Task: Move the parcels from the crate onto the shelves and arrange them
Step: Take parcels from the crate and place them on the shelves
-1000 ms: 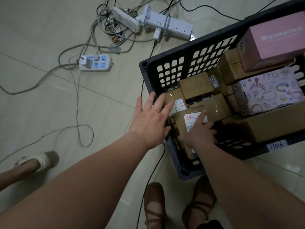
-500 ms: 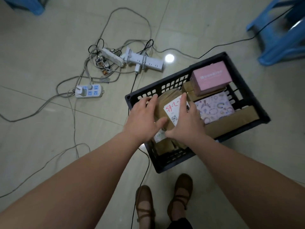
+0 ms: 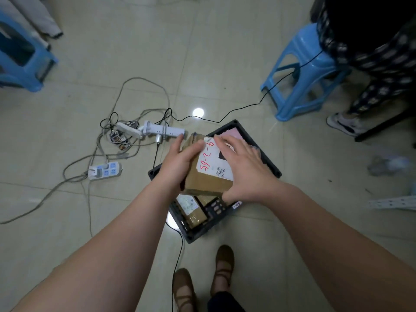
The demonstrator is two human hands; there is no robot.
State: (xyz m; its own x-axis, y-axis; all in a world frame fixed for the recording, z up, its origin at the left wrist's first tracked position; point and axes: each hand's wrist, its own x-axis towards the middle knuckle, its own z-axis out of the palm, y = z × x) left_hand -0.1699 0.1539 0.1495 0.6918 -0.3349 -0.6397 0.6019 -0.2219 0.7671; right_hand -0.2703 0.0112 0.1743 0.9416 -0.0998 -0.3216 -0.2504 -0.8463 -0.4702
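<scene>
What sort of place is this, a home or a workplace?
Probably an informal parcel-sorting room: a black crate of labelled cardboard parcels on a tiled floor, blue plastic stools around it, and tangled power strips.

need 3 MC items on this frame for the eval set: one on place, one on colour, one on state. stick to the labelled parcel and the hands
1. Where is the labelled parcel relative to the black crate?
A) lying inside it
B) held over it
C) set down beside it

2. What colour is the handwriting on its label?
A) blue
B) green
C) red

3. How many hands hold the parcel?
A) both
B) only one
C) neither

Key:
1 B: the parcel is up between the hands, with the crate below it.
2 C: the characters on the white label are red.
3 A: the left hand grips its left side, and the right hand lies over the label with the thumb at the near edge.
</scene>
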